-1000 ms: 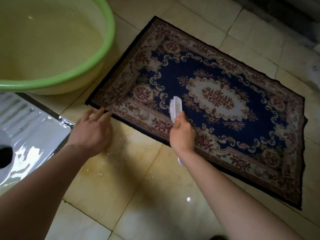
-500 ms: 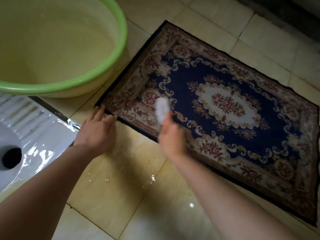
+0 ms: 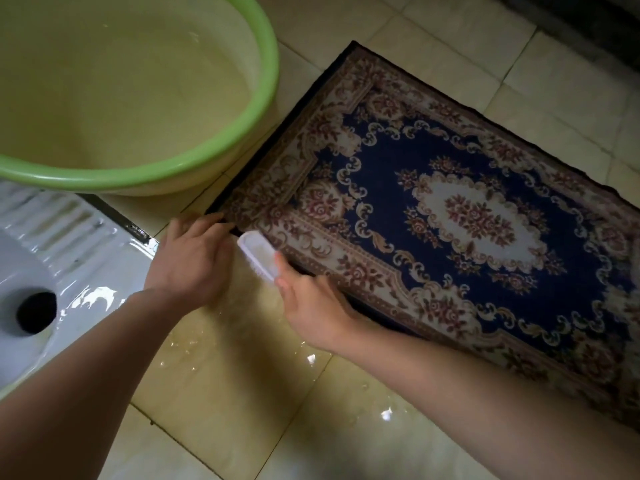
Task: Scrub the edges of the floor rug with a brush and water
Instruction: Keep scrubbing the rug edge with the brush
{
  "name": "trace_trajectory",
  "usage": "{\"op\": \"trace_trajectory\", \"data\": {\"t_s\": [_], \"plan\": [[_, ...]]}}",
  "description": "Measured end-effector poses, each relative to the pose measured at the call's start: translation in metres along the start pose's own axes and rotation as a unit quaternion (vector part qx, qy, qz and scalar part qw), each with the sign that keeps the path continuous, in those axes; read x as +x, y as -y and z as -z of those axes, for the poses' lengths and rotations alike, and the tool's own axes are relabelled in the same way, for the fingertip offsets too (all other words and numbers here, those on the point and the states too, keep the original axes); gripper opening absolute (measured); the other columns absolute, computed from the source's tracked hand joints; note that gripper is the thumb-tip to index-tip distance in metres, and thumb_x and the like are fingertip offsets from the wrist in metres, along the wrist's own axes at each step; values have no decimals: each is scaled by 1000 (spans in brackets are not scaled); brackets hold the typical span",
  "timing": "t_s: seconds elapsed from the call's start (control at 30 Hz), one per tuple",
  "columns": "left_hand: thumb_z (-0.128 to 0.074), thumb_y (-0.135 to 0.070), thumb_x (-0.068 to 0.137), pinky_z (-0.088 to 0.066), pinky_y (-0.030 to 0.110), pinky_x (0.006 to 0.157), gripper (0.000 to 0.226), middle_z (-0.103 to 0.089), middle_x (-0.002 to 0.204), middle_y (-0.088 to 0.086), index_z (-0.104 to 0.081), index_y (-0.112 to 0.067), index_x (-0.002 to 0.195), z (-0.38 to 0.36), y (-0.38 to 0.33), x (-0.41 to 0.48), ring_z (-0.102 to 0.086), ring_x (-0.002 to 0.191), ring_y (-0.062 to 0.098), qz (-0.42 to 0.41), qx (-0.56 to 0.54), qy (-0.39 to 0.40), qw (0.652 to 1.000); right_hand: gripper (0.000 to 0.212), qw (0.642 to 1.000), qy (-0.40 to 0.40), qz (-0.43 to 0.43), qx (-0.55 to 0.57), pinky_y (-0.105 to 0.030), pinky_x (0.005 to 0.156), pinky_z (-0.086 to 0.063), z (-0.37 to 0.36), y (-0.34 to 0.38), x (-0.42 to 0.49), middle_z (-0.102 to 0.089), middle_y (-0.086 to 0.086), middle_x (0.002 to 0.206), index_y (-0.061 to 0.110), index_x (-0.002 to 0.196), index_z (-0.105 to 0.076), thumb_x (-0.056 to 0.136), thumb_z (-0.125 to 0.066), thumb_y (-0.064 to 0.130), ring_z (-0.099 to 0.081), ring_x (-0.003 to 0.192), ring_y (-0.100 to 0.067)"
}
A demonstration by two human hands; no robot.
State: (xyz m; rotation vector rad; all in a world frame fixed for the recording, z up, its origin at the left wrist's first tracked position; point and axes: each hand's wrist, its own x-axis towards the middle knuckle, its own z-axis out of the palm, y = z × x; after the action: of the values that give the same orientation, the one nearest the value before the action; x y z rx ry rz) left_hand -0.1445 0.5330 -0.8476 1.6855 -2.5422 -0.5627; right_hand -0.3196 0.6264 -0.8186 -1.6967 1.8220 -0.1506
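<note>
At near rug [image 3: 388,161] edge — brush [image 3: 259,257] in right hand [image 3: 313,311], left hand [image 3: 188,261] alongside

Our left hand [image 3: 190,261] lies flat at the near-left corner of the rug [image 3: 450,220], fingertips touching its dark border. Just beside it, our right hand [image 3: 311,306] grips a white brush [image 3: 258,256] by one end, its head tilted against the rug's near edge. The tiles [image 3: 221,393] below our wrists are wet and glinting. A green-rimmed basin [image 3: 270,81] holding water [image 3: 121,81] stands at the rug's left side, and a white squat pan [image 3: 69,258] lies below it.
</note>
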Motion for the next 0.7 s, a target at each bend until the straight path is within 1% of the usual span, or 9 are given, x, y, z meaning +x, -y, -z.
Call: {"op": "trace_trajectory", "data": {"t_s": [0.07, 0.13, 0.2, 0.27, 0.4, 0.5, 0.57, 0.63, 0.7], "plan": [[-14, -49, 92, -32, 44, 101, 61, -48, 142, 0, -53, -25, 132, -3, 6, -1, -38, 125, 33, -11, 8, 6, 1000, 44, 998, 23, 5, 54, -16, 47, -45, 13, -6, 8, -58, 4, 67, 25, 148, -33, 104, -33, 29, -55, 56, -9], [-16, -48, 93, -31, 46, 105, 59, -46, 144, -1, -51, -27, 134, -6, 12, -2, -38, 128, 33, -7, 8, 8, 1000, 41, 996, -57, -15, 62, -15, 42, -39, 38, -23, 39, -52, 5, 64, 22, 144, -42, 104, -34, 24, -48, 51, -7], [-17, -48, 93, -31, 49, 107, 58, -44, 146, -1, -49, -27, 136, -8, 11, -4, -36, 130, 34, -11, 8, 16, 1000, 40, 983, -138, -85, 83, -35, 68, -54, 66, -39, 72, -66, -12, 94, 17, 142, -43, 104, -32, 22, -64, 83, -25], [-19, -47, 92, -30, 50, 108, 56, -42, 147, -2, -48, -28, 137, -8, 10, -6, -34, 131, 35, -9, 1, 20, 1000, 42, 975, -155, -146, 64, -45, 87, -50, 71, -42, 89, -62, -19, 116, 15, 143, -40, 104, -31, 23, -58, 106, -35], [-27, -40, 92, -28, 48, 105, 50, -43, 146, -6, -50, -29, 134, -4, 7, -7, -30, 131, 30, 6, -33, 4, 999, 45, 998, -39, -9, -52, -37, 64, -52, 33, -7, 59, -62, -14, 85, 14, 146, -33, 102, -36, 20, -62, 78, -26], [-30, -35, 88, -28, 45, 100, 43, -57, 133, 0, -51, -21, 123, -5, 7, -9, -34, 123, 29, 8, -63, -9, 998, 43, 995, 87, 41, 23, -27, 53, -47, 33, -4, 44, -63, -3, 80, 27, 146, -35, 103, -36, 28, -57, 65, -16], [-33, -29, 85, -26, 40, 99, 35, -56, 135, -2, -48, -19, 115, -5, 8, -9, -32, 120, 23, 25, -90, -15, 995, 38, 998, 35, 17, 49, -22, 44, -43, 56, -19, 73, -64, -5, 82, 29, 138, -48, 102, -38, 24, -54, 57, -12], [-34, -26, 82, -26, 37, 98, 33, -51, 139, -5, -45, -18, 112, -5, 8, -8, -31, 116, 20, 30, -111, -23, 993, 32, 993, -82, -70, 50, -32, 60, -51, 81, -36, 110, -65, -14, 96, 21, 124, -59, 100, -38, 21, -62, 77, -24], [-35, -25, 80, -25, 36, 96, 37, -53, 137, -4, -46, -14, 114, -4, 6, -9, -31, 114, 20, 34, -119, -29, 992, 33, 981, -136, -135, 10, -39, 70, -48, 82, -37, 119, -62, -17, 104, 13, 127, -53, 101, -34, 20, -60, 98, -34]]}}
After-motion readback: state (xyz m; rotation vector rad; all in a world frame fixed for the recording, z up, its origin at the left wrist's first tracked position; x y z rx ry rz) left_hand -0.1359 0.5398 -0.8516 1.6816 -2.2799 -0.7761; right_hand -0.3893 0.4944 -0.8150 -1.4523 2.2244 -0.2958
